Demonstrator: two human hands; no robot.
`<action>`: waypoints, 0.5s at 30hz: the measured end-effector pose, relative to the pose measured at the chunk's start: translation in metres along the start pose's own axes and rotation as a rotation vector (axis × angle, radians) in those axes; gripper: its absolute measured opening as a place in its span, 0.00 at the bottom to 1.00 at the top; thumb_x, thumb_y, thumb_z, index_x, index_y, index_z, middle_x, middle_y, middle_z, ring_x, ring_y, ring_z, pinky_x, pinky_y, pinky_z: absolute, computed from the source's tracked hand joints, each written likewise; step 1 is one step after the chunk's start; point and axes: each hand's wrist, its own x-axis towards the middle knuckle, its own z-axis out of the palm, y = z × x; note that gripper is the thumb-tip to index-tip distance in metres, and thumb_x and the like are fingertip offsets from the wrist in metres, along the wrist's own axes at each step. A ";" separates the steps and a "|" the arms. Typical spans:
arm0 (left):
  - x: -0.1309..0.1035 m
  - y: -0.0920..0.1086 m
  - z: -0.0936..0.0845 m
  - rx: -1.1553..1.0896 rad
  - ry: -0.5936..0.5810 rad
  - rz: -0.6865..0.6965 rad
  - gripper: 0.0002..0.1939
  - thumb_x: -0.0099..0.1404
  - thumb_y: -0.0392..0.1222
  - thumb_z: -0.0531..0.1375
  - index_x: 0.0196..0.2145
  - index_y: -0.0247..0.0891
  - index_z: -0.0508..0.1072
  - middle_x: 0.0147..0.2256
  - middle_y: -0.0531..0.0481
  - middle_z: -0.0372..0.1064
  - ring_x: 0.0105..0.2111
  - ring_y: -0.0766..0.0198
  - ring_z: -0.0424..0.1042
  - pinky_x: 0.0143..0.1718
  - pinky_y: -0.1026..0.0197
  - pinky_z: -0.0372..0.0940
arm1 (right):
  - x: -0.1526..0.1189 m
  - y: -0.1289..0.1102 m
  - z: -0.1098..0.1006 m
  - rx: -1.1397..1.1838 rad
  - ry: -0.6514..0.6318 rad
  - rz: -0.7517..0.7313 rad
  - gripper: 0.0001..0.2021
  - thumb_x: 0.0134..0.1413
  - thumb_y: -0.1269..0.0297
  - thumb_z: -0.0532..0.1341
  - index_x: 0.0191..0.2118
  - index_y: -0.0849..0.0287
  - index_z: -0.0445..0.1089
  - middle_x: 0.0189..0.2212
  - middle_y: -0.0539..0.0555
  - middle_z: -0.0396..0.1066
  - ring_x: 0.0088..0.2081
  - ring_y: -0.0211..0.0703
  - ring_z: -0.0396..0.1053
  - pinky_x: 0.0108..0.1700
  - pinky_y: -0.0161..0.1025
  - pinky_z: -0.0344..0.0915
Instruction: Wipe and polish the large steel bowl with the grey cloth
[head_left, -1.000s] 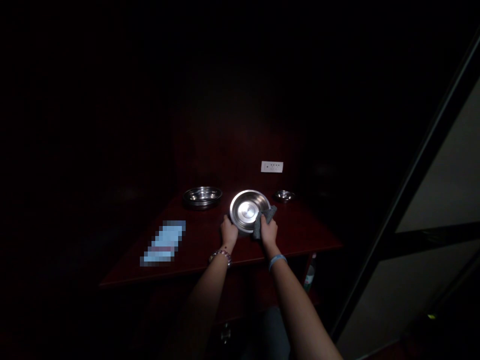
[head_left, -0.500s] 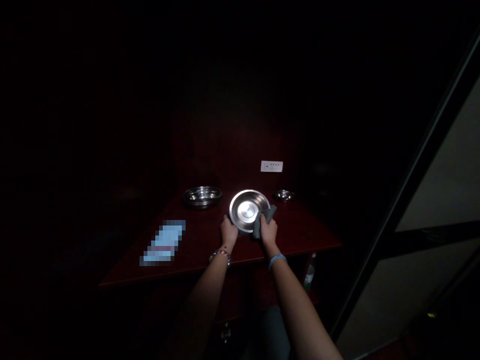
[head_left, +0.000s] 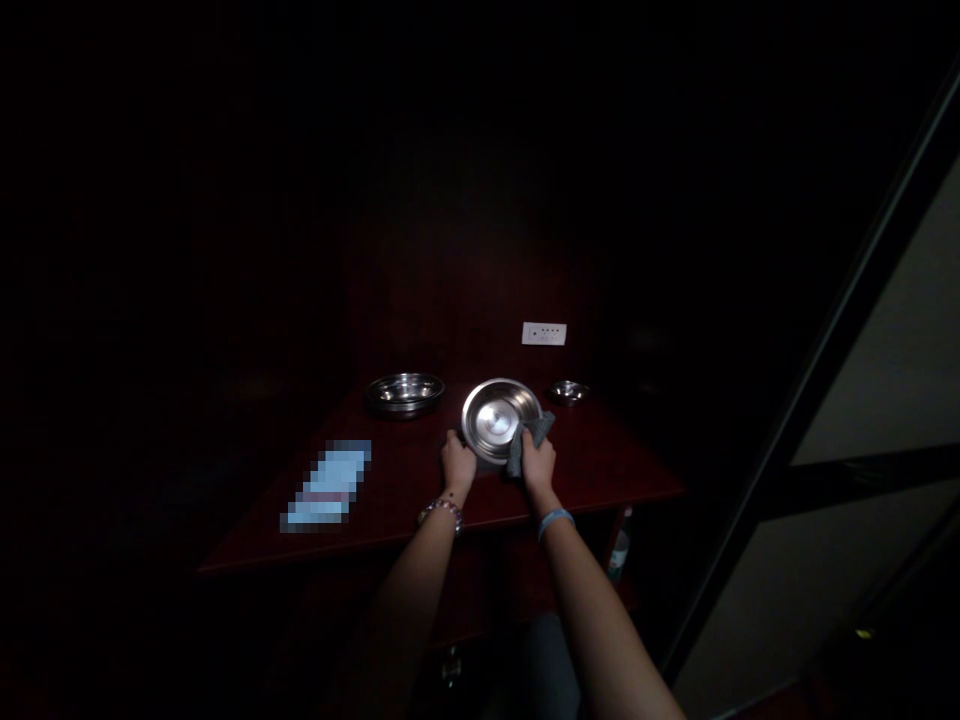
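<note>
A shiny steel basin (head_left: pixel 496 420) is tilted with its inside facing me, held over the dark red desk. My left hand (head_left: pixel 457 465) is closed on the basin's lower left rim. My right hand (head_left: pixel 538 460) presses a grey cloth (head_left: pixel 517 450) against the lower right rim, fingers closed round cloth and edge. The fingertips behind the basin are hidden.
Stacked steel basins (head_left: pixel 405 395) stand at the back left of the desk (head_left: pixel 600 465); a small steel bowl (head_left: pixel 569 392) sits back right. A blurred-out light blue item (head_left: pixel 330 485) lies front left. A wall socket (head_left: pixel 544 334) is behind, and a bottle (head_left: pixel 619 555) stands below at right.
The basin has shifted very slightly to the right. Both hands and the cloth keep nearly the same place.
</note>
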 end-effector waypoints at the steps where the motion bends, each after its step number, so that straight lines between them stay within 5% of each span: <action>1: 0.000 0.000 0.000 0.010 -0.003 -0.005 0.11 0.62 0.28 0.56 0.42 0.32 0.73 0.43 0.33 0.78 0.43 0.53 0.78 0.41 0.61 0.68 | 0.000 0.000 0.000 0.004 -0.003 0.001 0.18 0.63 0.58 0.57 0.42 0.65 0.79 0.40 0.64 0.81 0.42 0.51 0.79 0.41 0.35 0.69; 15: -0.001 0.001 0.001 0.015 -0.024 -0.027 0.15 0.63 0.29 0.56 0.48 0.29 0.72 0.47 0.31 0.77 0.49 0.52 0.77 0.46 0.61 0.68 | -0.002 -0.001 -0.001 0.007 -0.004 -0.016 0.17 0.62 0.58 0.57 0.38 0.65 0.80 0.36 0.64 0.81 0.40 0.52 0.80 0.39 0.35 0.69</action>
